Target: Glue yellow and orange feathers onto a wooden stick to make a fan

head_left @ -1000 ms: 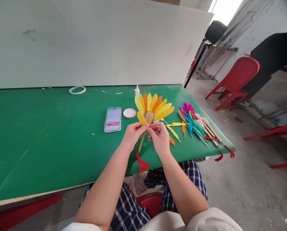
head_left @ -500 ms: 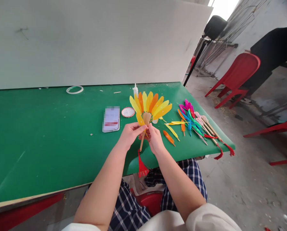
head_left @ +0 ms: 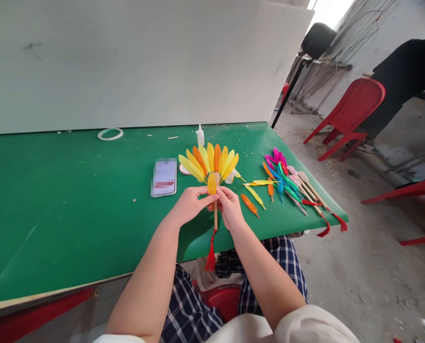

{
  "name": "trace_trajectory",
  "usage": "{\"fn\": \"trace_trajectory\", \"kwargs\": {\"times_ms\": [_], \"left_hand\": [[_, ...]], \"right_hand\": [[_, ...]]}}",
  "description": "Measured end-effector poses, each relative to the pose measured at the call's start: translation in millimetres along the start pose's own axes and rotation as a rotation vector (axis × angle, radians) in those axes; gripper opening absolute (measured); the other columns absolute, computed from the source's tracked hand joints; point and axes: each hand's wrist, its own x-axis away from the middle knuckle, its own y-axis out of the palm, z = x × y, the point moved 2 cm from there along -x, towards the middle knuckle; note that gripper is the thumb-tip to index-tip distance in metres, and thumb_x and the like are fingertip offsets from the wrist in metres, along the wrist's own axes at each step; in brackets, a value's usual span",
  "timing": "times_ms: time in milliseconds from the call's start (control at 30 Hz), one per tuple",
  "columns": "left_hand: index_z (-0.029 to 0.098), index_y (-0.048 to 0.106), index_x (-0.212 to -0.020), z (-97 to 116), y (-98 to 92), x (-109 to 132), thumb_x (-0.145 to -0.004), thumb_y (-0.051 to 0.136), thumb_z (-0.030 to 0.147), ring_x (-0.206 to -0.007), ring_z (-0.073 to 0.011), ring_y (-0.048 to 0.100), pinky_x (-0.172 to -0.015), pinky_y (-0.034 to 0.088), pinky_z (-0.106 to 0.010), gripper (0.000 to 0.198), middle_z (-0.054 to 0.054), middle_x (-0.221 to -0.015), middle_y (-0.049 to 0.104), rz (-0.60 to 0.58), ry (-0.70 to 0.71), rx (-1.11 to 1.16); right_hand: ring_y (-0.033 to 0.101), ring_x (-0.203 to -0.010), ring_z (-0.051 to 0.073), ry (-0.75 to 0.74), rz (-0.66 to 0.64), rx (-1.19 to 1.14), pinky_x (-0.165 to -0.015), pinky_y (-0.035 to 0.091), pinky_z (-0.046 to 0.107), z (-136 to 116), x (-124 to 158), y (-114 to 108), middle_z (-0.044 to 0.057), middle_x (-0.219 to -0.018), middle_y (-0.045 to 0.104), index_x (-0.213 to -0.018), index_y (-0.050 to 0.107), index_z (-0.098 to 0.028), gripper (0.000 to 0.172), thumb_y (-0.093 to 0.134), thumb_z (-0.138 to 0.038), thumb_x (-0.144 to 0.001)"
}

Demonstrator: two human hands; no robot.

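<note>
A feather fan (head_left: 217, 158) with yellow and orange feathers stands spread out above the table, between my two hands. Its wooden handle (head_left: 215, 217) points down toward me and ends in a red tassel (head_left: 211, 255). My right hand (head_left: 230, 206) is closed around the fan near the top of the handle. A single yellow feather (head_left: 212, 183) lies upright across the fan's wooden centre. My left hand (head_left: 192, 204) pinches this feather's lower end between thumb and finger. The fingers behind the handle are partly hidden.
On the green table (head_left: 73, 205) are a phone (head_left: 164, 178), a glue bottle (head_left: 200, 136) and a tape ring (head_left: 110, 134). Loose orange and yellow feathers (head_left: 255, 196) and a colourful feather pile (head_left: 283, 178) lie right. Beyond the table stands a red chair (head_left: 358, 112).
The fan has turned counterclockwise and its handle now hangs nearly straight down. The single yellow feather has moved from the fan's left side onto its centre.
</note>
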Motion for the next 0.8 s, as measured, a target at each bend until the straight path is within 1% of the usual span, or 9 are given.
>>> {"fn": "trace_trajectory", "kwargs": {"times_ms": [67, 133, 167, 233, 267, 333, 467, 567, 800], "left_hand": [[0.018, 0.071, -0.077, -1, -2.3, 0, -0.070, 0.063, 0.039, -0.078, -0.0208, 0.060, -0.076, 0.044, -0.031, 0.023, -0.004, -0.077, 0.069, 0.013, -0.006, 0.066], [0.018, 0.071, -0.077, -3, -5.7, -1, -0.066, 0.067, 0.037, -0.080, -0.0196, 0.060, -0.075, 0.045, -0.029, 0.022, -0.004, -0.082, 0.069, 0.121, -0.013, 0.200], [0.018, 0.071, -0.076, -4, -7.5, -2, -0.064, 0.069, 0.037, -0.076, -0.0175, 0.060, -0.071, 0.045, -0.027, 0.022, -0.004, -0.081, 0.069, 0.209, -0.017, 0.282], [0.016, 0.070, -0.074, -7, -9.1, -3, -0.062, 0.071, 0.036, -0.060, -0.0112, 0.056, -0.058, 0.044, -0.023, 0.024, -0.003, -0.070, 0.066, 0.389, -0.031, 0.442], [0.015, 0.070, -0.074, -8, -8.6, -3, -0.062, 0.071, 0.037, -0.052, -0.0084, 0.052, -0.051, 0.041, -0.021, 0.025, -0.001, -0.063, 0.063, 0.451, -0.044, 0.513], [0.014, 0.068, -0.075, -10, -5.3, -5, -0.061, 0.073, 0.036, -0.047, -0.0059, 0.049, -0.046, 0.039, -0.019, 0.026, 0.001, -0.056, 0.058, 0.522, -0.071, 0.626], [0.014, 0.066, -0.077, -13, 1.9, -8, -0.058, 0.075, 0.033, -0.056, -0.0075, 0.058, -0.055, 0.047, -0.019, 0.028, 0.000, -0.066, 0.062, 0.567, -0.097, 0.690], [0.013, 0.065, -0.077, -15, 3.9, -9, -0.058, 0.075, 0.033, -0.058, -0.0084, 0.059, -0.059, 0.049, -0.021, 0.029, 0.000, -0.065, 0.063, 0.563, -0.116, 0.676], [0.012, 0.064, -0.076, -17, 0.3, -9, -0.059, 0.074, 0.032, -0.058, -0.0096, 0.061, -0.058, 0.050, -0.021, 0.028, -0.001, -0.064, 0.064, 0.596, -0.109, 0.611]], "right_hand": [[0.057, -0.049, 0.010, -0.016, 0.037, 0.005, -0.049, 0.050, 0.024, 0, 0, -2, -0.001, -0.067, 0.065, -0.081, 0.065, -0.018, 0.028, 0.064, -0.043, -0.068], [0.057, -0.052, 0.010, -0.025, 0.086, -0.024, -0.050, 0.050, 0.023, -1, -2, -5, 0.000, -0.070, 0.066, -0.080, 0.065, -0.018, 0.027, 0.065, -0.041, -0.067], [0.057, -0.053, 0.010, -0.026, 0.105, -0.046, -0.050, 0.050, 0.023, -1, -2, -6, 0.000, -0.071, 0.066, -0.080, 0.065, -0.018, 0.027, 0.066, -0.040, -0.066], [0.057, -0.053, 0.009, -0.032, 0.121, -0.080, -0.050, 0.051, 0.022, -1, -3, -7, 0.000, -0.070, 0.065, -0.080, 0.064, -0.018, 0.025, 0.067, -0.038, -0.066], [0.058, -0.052, 0.009, -0.042, 0.121, -0.089, -0.051, 0.051, 0.023, -1, -3, -7, -0.001, -0.068, 0.065, -0.080, 0.063, -0.018, 0.024, 0.067, -0.037, -0.066], [0.060, -0.054, 0.010, -0.060, 0.104, -0.095, -0.054, 0.052, 0.023, -1, -3, -6, 0.000, -0.067, 0.065, -0.082, 0.061, -0.018, 0.023, 0.066, -0.035, -0.068], [0.065, -0.062, 0.013, -0.052, 0.021, -0.121, -0.060, 0.053, 0.024, -1, -2, -3, 0.001, -0.073, 0.068, -0.090, 0.056, -0.019, 0.025, 0.065, -0.030, -0.070], [0.066, -0.066, 0.014, -0.039, -0.026, -0.165, -0.062, 0.054, 0.026, -2, -2, -1, 0.002, -0.077, 0.068, -0.090, 0.054, -0.019, 0.022, 0.063, -0.027, -0.071], [0.067, -0.071, 0.015, -0.033, -0.017, -0.205, -0.065, 0.054, 0.026, 0, -2, -2, 0.003, -0.077, 0.069, -0.088, 0.056, -0.018, 0.019, 0.062, -0.024, -0.072]]}}
